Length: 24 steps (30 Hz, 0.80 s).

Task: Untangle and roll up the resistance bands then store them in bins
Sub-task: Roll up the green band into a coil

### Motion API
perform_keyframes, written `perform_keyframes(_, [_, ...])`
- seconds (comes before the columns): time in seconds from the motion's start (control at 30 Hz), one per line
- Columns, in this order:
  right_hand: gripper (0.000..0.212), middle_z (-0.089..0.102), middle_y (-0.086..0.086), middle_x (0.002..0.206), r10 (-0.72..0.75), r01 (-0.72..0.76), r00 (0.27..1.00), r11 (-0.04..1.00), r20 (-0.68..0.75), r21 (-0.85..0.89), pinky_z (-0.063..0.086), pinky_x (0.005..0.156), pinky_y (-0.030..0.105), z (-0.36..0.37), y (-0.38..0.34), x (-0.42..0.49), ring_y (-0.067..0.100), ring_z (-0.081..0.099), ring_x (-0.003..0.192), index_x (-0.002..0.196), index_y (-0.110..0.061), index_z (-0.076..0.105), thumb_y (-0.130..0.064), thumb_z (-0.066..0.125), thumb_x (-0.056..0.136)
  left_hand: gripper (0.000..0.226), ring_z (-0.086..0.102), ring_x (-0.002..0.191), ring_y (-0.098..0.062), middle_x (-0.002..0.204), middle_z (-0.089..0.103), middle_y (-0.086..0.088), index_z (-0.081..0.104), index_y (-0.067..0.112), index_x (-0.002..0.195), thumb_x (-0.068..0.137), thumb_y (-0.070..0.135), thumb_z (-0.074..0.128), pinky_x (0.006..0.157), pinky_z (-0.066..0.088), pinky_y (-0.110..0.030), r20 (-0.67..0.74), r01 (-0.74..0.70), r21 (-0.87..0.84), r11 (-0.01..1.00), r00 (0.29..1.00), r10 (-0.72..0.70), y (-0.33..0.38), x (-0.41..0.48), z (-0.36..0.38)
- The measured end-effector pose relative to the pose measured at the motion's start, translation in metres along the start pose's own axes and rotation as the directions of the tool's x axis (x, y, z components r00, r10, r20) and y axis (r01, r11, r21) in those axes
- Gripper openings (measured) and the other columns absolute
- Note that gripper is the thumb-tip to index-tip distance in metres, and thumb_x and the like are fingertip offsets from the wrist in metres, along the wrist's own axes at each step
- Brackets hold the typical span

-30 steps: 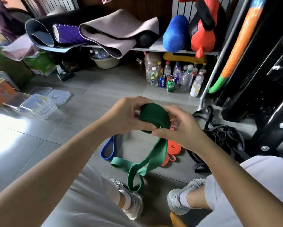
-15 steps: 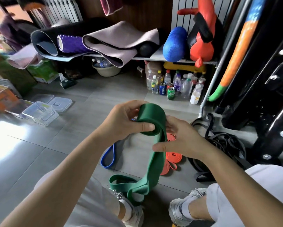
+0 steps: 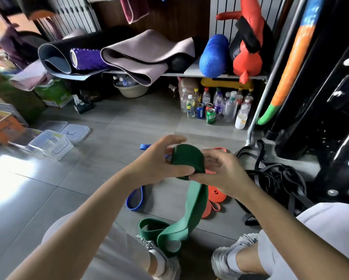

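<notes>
Round band (image 3: 186, 161): left hand (image 3: 156, 165), right hand (image 3: 223, 174)

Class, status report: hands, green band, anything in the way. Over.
Left hand grips rolled green band; right hand pinches it. Tail hangs unrolled to floor. Orange band, blue band lie beneath; nothing blocks.

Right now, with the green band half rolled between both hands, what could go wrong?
1. Only the left hand and right hand pinch the green band roll; if either grip slips, the coil may spring open.
2. Its loose tail lies folded by the left shoe and could snag there or roll in twisted.
3. The tail hangs close to the orange bands and might drag them along.
</notes>
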State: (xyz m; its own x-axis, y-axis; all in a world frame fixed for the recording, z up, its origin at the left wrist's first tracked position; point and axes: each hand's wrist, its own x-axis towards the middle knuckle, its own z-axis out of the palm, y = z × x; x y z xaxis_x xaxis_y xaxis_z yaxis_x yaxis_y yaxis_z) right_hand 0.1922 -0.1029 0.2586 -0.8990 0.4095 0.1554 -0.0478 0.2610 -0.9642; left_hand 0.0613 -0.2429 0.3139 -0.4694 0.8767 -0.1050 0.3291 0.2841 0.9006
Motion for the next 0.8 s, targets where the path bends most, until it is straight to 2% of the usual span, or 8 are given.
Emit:
perform_keyframes(0.07, [0.039,0.073,-0.003,0.089,0.009,-0.003,0.999,0.991,0.044,-0.135,0.051,0.09,0.042,0.001,0.0,0.003,0.015,0.067,0.088,0.093,-0.03,0.068,-0.013,0.086,0.063,0.083,0.049,0.107,-0.002,0.124,0.046,0.017,0.041,0.033,0.132,0.062,0.035,0.085,0.083,0.049,-0.022,0.053,-0.042,0.401,0.915,0.998,0.023,0.008,0.004,-0.008])
perform_keyframes(0.13, [0.037,0.072,-0.003,0.087,0.0,0.015,0.998,0.977,0.069,-0.215,0.051,0.086,0.043,0.005,-0.002,0.005,0.014,0.067,0.086,0.094,-0.022,0.069,-0.018,0.086,0.062,0.082,0.05,0.1,-0.004,0.114,0.05,0.019,0.042,0.031,0.13,0.061,0.049,0.081,0.08,0.047,-0.024,0.16,-0.119,0.714,0.689,0.987,0.004,0.015,0.01,-0.005])
perform_keyframes(0.2, [0.041,0.071,-0.006,0.087,-0.024,0.05,0.996,0.953,0.089,-0.297,0.052,0.081,0.041,0.008,-0.003,0.007,0.01,0.066,0.084,0.096,-0.017,0.067,-0.025,0.085,0.061,0.063,0.056,0.089,-0.014,0.101,0.062,0.008,0.052,0.024,0.116,0.064,0.048,0.077,0.075,0.048,-0.03,0.198,-0.161,0.866,0.474,0.98,-0.029,0.016,0.016,0.001])
perform_keyframes(0.27, [0.047,0.069,-0.01,0.093,0.023,0.008,0.995,0.953,0.098,-0.303,0.051,0.084,0.037,0.005,-0.003,0.006,0.005,0.063,0.089,0.101,-0.021,0.064,-0.029,0.086,0.061,0.052,0.054,0.077,-0.013,0.088,0.063,0.007,0.056,0.023,0.106,0.065,0.046,0.077,0.068,0.048,-0.03,0.178,-0.139,0.862,0.488,0.984,-0.033,0.015,0.018,0.002])
perform_keyframes(0.37, [0.052,0.065,-0.013,0.104,0.114,-0.076,0.98,0.971,0.161,-0.228,0.048,0.093,0.034,-0.005,0.001,0.002,0.003,0.059,0.1,0.108,-0.028,0.059,-0.031,0.085,0.063,0.046,0.057,0.074,-0.003,0.081,0.06,0.016,0.06,0.028,0.1,0.061,0.037,0.082,0.068,0.049,-0.023,0.138,-0.08,0.668,0.74,0.99,-0.017,0.012,0.014,-0.009])
perform_keyframes(0.47, [0.051,0.064,-0.005,0.112,0.123,-0.088,0.977,0.977,0.176,-0.195,0.041,0.102,0.041,-0.012,0.003,-0.001,0.009,0.057,0.111,0.112,-0.021,0.063,-0.031,0.084,0.066,0.047,0.066,0.085,-0.007,0.088,0.069,0.014,0.064,0.033,0.091,0.055,0.015,0.089,0.076,0.055,-0.022,0.082,-0.102,0.24,0.965,0.993,0.085,0.014,0.008,-0.02])
perform_keyframes(0.63, [0.055,0.069,-0.016,0.102,-0.002,-0.012,0.991,0.994,0.131,0.109,0.044,0.095,0.025,-0.015,-0.011,0.007,0.002,0.06,0.103,0.106,-0.023,0.061,-0.024,0.087,0.058,0.045,0.07,0.078,-0.012,0.086,0.074,0.003,0.066,0.019,0.096,0.055,0.006,0.081,0.069,0.055,-0.022,-0.072,-0.29,-0.298,0.909,0.957,0.281,0.032,0.014,-0.024])
perform_keyframes(0.8, [0.061,0.071,-0.016,0.104,-0.098,0.082,0.994,0.954,0.041,0.29,0.05,0.085,0.019,-0.032,-0.04,0.025,0.003,0.064,0.101,0.11,-0.023,0.058,-0.019,0.083,0.055,0.053,0.069,0.078,-0.014,0.086,0.073,0.0,0.064,0.011,0.101,0.053,-0.002,0.082,0.069,0.055,-0.024,-0.097,-0.298,-0.467,0.833,0.953,0.287,0.042,0.026,-0.019])
